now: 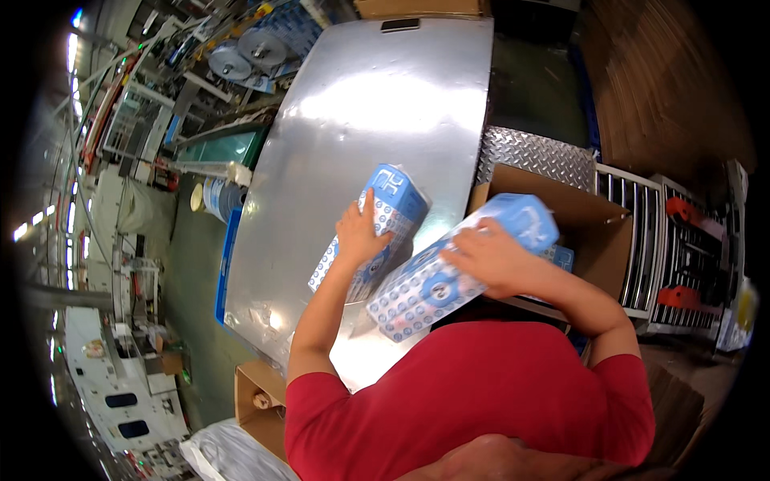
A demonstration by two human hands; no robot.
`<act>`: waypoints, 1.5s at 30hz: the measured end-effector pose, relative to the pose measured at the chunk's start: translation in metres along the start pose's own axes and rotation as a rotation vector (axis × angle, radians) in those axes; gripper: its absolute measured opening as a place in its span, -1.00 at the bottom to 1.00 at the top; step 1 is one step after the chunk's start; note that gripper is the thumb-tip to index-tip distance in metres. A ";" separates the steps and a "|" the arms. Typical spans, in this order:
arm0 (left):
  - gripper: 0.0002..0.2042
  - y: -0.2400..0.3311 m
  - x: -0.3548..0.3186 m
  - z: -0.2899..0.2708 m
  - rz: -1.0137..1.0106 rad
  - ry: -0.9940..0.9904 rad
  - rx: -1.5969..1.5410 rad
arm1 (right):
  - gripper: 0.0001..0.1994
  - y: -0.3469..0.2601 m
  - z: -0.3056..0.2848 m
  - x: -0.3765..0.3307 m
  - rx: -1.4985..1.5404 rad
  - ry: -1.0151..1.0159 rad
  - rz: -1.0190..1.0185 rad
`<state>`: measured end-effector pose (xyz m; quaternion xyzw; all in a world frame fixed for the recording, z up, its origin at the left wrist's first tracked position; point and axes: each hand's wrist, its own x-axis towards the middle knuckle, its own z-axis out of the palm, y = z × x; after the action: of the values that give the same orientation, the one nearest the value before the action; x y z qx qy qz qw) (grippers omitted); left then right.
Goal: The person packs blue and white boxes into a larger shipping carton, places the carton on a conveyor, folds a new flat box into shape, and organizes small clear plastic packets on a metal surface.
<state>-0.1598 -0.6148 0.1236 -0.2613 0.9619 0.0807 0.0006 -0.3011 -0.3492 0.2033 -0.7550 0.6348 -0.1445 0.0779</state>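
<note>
Fingers (375,210) of the left hand (361,234) are curling over a blue-and-white patterned plastic pack (370,232) lying on the shiny metal tabletop (361,104). Right hand (489,260) is pressing spread fingers onto a second, matching pack (449,272), which is tilting over the edge of an open brown cardboard box (593,232).

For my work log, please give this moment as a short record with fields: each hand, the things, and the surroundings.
left hand: left hand rests on a blue-and-white patterned pack lying on the metal table
right hand: right hand grips a second blue-and-white pack, tilted over the table edge
box: open cardboard box right of the table, another blue pack partly visible inside
clothing: red shirt
behind the box: roller conveyor
</note>
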 end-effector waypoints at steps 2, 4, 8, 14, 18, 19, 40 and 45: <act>-0.04 -0.005 0.011 -0.002 -0.010 -0.054 -0.065 | -0.35 0.010 -0.022 -0.048 0.017 0.198 0.164; -0.03 -0.002 0.013 -0.005 0.066 0.001 -0.142 | -0.25 0.028 -0.040 -0.109 0.070 0.452 0.269; 0.02 0.015 -0.001 -0.025 0.573 0.361 -0.247 | -0.19 0.023 -0.035 -0.243 0.872 1.029 0.737; 0.05 0.060 0.022 -0.028 0.883 0.472 -0.509 | -0.46 0.025 0.024 -0.355 1.757 1.727 0.754; -0.04 0.144 0.013 -0.055 1.121 0.201 -0.666 | -0.53 0.049 0.060 -0.402 1.444 2.029 0.902; -0.06 0.164 0.013 -0.058 1.205 0.065 -0.686 | -0.55 0.052 0.058 -0.403 1.416 2.083 0.953; -0.28 0.224 0.021 0.253 0.764 -0.691 -0.144 | -0.39 0.128 0.161 -0.156 -0.351 -0.115 0.677; -0.62 0.188 -0.025 0.129 0.678 -0.580 -0.606 | -0.24 0.186 0.238 -0.153 -0.138 -0.435 0.849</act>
<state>-0.2377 -0.4222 0.0267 0.1084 0.8863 0.4190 0.1648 -0.4228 -0.2487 -0.0956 -0.4454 0.8639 0.1040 0.2107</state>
